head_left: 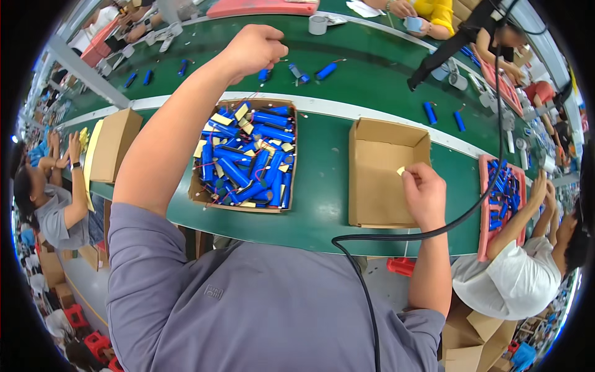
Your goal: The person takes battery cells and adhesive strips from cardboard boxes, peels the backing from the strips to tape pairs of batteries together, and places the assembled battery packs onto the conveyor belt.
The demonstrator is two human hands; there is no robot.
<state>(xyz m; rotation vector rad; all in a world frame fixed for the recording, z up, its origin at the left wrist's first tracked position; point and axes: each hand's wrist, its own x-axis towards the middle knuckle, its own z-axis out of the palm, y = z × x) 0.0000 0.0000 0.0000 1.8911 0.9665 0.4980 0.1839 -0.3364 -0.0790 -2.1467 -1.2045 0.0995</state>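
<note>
My left hand [257, 51] reaches out over the green belt, its fingers curled together; what they hold, if anything, is hidden. Just below it on the belt lies a blue battery pack [264, 75], with two more packs [300, 74] [326, 70] to its right. Between the thumb and fingertips of my right hand [425, 193] is a small pale yellow piece [401, 170]. This hand is over the right side of an open cardboard box [361, 216] whose visible bottom is bare. A second cardboard box [248, 208], left of it, is heaped with blue battery packs [251, 158] and yellow pieces.
A black cable [458, 220] crosses in front of my right forearm. More battery packs [430, 113] lie along the belt. A red tray [483, 239] of packs stands at the right, beside a co-worker in white [502, 279]. Another person [59, 211] sits at the left.
</note>
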